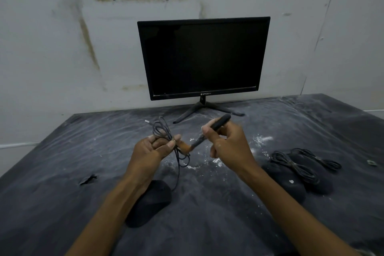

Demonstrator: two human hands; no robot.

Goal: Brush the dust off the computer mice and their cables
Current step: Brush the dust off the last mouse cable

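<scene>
In front of the monitor [203, 58], the person's left hand [154, 149] holds up a coiled cable [164, 131], fingers clamped round the loops, while the right hand [226, 143] pinches a brush [209, 131] whose bristles touch the coil. That cable runs down to a mouse [149, 202] lying on the dusty table [62, 183], nearer than the monitor. Two more mice [297, 178] with bundled cables sit to the monitor's right and nearer; whether they are already brushed I cannot tell.
</scene>
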